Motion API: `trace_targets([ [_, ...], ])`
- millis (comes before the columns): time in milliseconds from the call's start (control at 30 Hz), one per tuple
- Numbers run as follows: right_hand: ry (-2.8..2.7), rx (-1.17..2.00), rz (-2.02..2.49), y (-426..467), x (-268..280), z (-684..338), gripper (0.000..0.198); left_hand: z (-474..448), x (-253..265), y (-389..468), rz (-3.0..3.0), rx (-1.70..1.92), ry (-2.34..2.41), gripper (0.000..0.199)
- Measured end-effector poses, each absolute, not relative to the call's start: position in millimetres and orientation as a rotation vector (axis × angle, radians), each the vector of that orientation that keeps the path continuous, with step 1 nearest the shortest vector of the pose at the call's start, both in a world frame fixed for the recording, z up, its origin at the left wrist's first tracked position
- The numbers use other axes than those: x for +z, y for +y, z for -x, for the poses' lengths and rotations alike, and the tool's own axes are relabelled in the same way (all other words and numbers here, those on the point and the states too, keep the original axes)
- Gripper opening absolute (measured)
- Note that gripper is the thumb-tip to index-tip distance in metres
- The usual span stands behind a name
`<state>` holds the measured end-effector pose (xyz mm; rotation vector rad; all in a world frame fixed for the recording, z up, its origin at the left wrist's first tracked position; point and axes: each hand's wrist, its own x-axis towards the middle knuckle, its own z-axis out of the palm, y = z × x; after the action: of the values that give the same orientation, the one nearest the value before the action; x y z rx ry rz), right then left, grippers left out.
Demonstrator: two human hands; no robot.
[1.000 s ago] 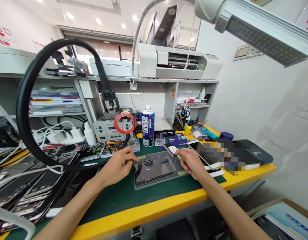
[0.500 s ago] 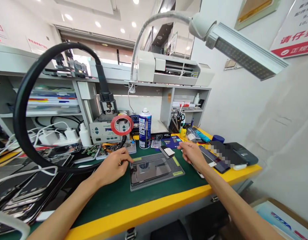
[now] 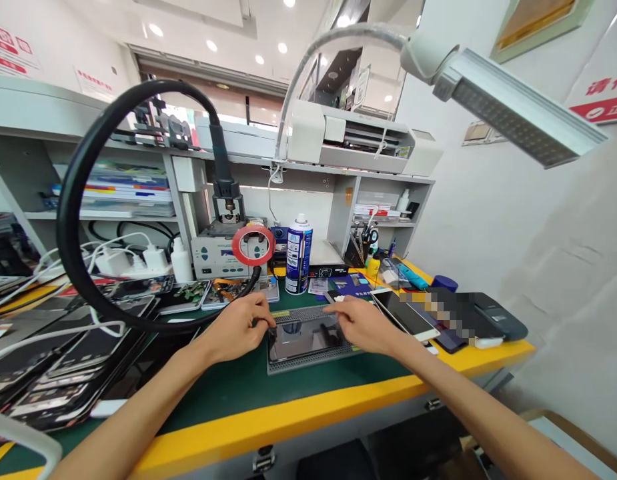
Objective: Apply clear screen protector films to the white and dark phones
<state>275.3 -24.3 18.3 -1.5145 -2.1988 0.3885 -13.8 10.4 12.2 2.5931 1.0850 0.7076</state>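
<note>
A dark, glossy phone screen (image 3: 308,340) lies flat on a grey perforated pad (image 3: 288,367) with yellow-green labels. At the screen's upper left corner, my left hand (image 3: 244,328) is closed, thumb and fingertips pinched together. My right hand (image 3: 365,325) is over the pad's right end, covering the screen's right end; its index finger points left and its other fingers are curled in. Whatever is between the fingers of either hand, if anything, is too small to make out. Behind my right fingertips, a small dark piece with a white patch (image 3: 339,298) is partly hidden.
Behind the pad stands a blue spray can (image 3: 299,257). A black hose (image 3: 68,220) loops at left above stacked phone parts (image 3: 63,380). At right lie a white-framed phone (image 3: 405,313) and a dark device (image 3: 493,313). The yellow bench edge (image 3: 288,417) runs in front.
My right hand has moved left from beside the pad to above its right end. My left hand stays by the screen's corner. The view has shifted slightly left.
</note>
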Motion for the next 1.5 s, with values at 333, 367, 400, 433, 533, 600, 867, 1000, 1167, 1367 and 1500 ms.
trace_targets([
  [333,-2.724,0.106,1.242,-28.7,19.2,-209.9,0.050,16.1,12.7,5.8,-2.670,0.634,0.971,0.032],
  [367,-2.733,0.105,1.224,-28.2,19.7,-207.4,0.050,16.3,12.0,6.0,-2.680,0.635,0.966,0.032],
  [400,-2.739,0.104,1.208,-27.8,19.9,-205.2,0.050,16.5,11.4,6.2,-2.689,0.640,0.964,0.032],
  [433,-2.745,0.100,1.193,-27.4,19.8,-203.5,0.050,16.6,10.7,6.6,-2.696,0.645,0.962,0.032],
  [533,-2.760,0.081,1.154,-26.4,17.9,-200.8,0.049,16.9,8.5,8.0,-2.716,0.661,0.946,0.032],
  [600,-2.774,0.074,1.139,-25.3,16.2,-200.6,0.047,17.0,7.1,9.1,-2.724,0.667,0.928,0.031],
  [867,-2.788,0.145,1.124,-18.4,15.3,-201.9,0.048,17.1,3.3,11.4,-2.729,0.670,0.901,0.030],
  [1000,-2.775,0.234,1.124,-16.4,16.2,-200.5,0.048,17.2,3.7,11.5,-2.724,0.658,0.904,0.028],
  [1167,-2.757,0.322,1.144,-12.6,19.7,-196.1,0.047,17.4,3.5,11.4,-2.723,0.658,0.891,0.027],
  [1367,-2.753,0.342,1.164,-8.6,21.0,-196.1,0.048,17.3,3.7,10.6,-2.726,0.647,0.869,0.026],
  [1500,-2.755,0.365,1.160,-7.0,19.8,-197.8,0.049,17.0,5.5,9.5,-2.710,0.621,0.873,0.026],
])
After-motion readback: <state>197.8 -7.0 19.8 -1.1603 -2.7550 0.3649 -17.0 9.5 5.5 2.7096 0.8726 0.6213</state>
